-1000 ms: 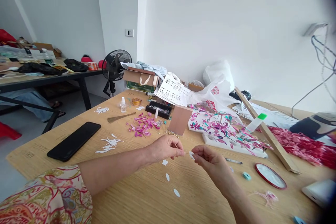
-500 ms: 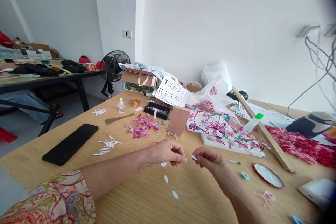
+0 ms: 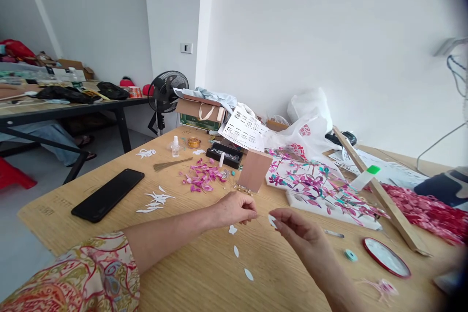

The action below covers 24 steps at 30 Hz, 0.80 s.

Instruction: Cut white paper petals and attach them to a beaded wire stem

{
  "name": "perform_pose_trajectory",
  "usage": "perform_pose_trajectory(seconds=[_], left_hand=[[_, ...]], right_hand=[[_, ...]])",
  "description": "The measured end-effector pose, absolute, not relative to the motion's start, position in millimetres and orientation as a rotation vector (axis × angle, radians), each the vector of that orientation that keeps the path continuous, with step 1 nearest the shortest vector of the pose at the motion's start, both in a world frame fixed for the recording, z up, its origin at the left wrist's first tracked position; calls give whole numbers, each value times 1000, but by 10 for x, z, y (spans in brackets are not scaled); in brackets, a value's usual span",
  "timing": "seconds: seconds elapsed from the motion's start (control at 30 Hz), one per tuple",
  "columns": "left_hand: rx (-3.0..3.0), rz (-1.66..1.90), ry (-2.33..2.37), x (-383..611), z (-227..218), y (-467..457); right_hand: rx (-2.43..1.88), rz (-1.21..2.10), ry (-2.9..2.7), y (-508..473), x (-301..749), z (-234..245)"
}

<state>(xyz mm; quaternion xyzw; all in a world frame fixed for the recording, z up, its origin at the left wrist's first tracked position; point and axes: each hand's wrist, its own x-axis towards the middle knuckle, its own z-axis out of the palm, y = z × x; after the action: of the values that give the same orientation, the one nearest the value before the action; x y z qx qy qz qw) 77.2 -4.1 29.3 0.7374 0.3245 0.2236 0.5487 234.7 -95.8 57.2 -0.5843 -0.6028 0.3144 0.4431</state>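
Observation:
Between the finger and thumb of my right hand point(image 3: 298, 229) is a white leaf-shaped cutout point(image 3: 272, 221), its pointed form partly covered. My left hand point(image 3: 237, 208) is closed in a pinch just left of it, and a thin wire-like strand point(image 3: 259, 216) pokes out from its fingertips towards the cutout. The two hands are close but apart, a little above the wooden table. Below my left hand lie a notched white cutout point(image 3: 233, 229) and two more leaf-shaped pieces, the nearer white leaf piece point(image 3: 248, 274) being closest to me.
At left lie a black phone point(image 3: 108, 195) and a pile of white slivers point(image 3: 156, 201). Pink petals point(image 3: 204, 175), a small bottle point(image 3: 175, 146) and an upright brown block point(image 3: 255, 170) stand beyond. Pink flower sprays point(image 3: 321, 183), a wooden bar point(image 3: 387, 200) and a red-rimmed oval point(image 3: 386, 257) are right.
The view has swung slightly left, so the scene sits farther right. My right hand has tilted, showing more of the white cutout. The strand at my left fingertips shows more plainly.

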Motion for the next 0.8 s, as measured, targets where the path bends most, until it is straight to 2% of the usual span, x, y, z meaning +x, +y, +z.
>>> perform_pose_trajectory(seconds=[0.17, 0.33, 0.63, 0.8], left_hand=[[1730, 540, 771, 803, 306, -122], [1609, 558, 723, 814, 346, -168], [1392, 576, 682, 830, 292, -207], [1332, 586, 637, 845, 280, -228]], right_hand=[[-1571, 668, -1641, -939, 2211, 477], [-1503, 552, -1685, -935, 2137, 466], [-1751, 790, -1466, -933, 2083, 406], [-1691, 806, -1448, -926, 2120, 401]])
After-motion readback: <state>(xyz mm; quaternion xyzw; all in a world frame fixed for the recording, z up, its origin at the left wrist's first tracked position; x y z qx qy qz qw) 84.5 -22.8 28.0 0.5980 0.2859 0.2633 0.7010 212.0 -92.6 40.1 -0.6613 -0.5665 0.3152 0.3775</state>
